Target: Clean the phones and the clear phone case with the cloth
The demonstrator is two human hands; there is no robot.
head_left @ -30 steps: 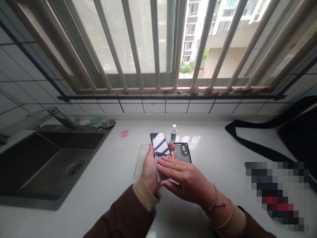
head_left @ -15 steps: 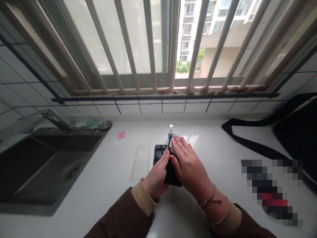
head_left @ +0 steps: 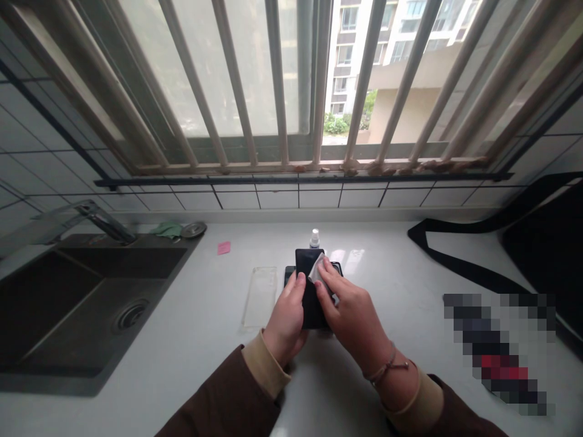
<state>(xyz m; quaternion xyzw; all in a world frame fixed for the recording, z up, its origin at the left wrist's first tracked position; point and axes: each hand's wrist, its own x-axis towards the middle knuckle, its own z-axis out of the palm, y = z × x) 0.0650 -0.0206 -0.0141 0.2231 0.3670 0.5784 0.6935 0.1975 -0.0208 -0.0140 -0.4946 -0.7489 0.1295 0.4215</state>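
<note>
My left hand (head_left: pixel 283 315) is closed around the left edge of a black phone (head_left: pixel 312 309), held up off the counter with its face toward me. My right hand (head_left: pixel 354 308) pinches a pale grey cloth (head_left: pixel 316 271) and presses it against the upper right of the phone. Behind the held phone, part of another dark, glossy phone-like slab (head_left: pixel 289 272) shows at the left. To the right, a black-rimmed thing (head_left: pixel 337 266) sticks out, mostly hidden. Just beyond stands a small white-capped spray bottle (head_left: pixel 314 238), its lower part covered.
A clear phone case (head_left: pixel 260 297) lies left of my hands, and a pink sticky note (head_left: pixel 223 247) farther back. The sink (head_left: pixel 59 315) with its faucet (head_left: pixel 107 223) is at the left. On the right are a black bag (head_left: pixel 546 243) with its strap and a pixelated patch (head_left: pixel 496 352).
The held phone has turned from nearly edge-on to facing me. My right hand's fingers have curled and moved down slightly, and the grey cloth now shows clearly against the phone.
</note>
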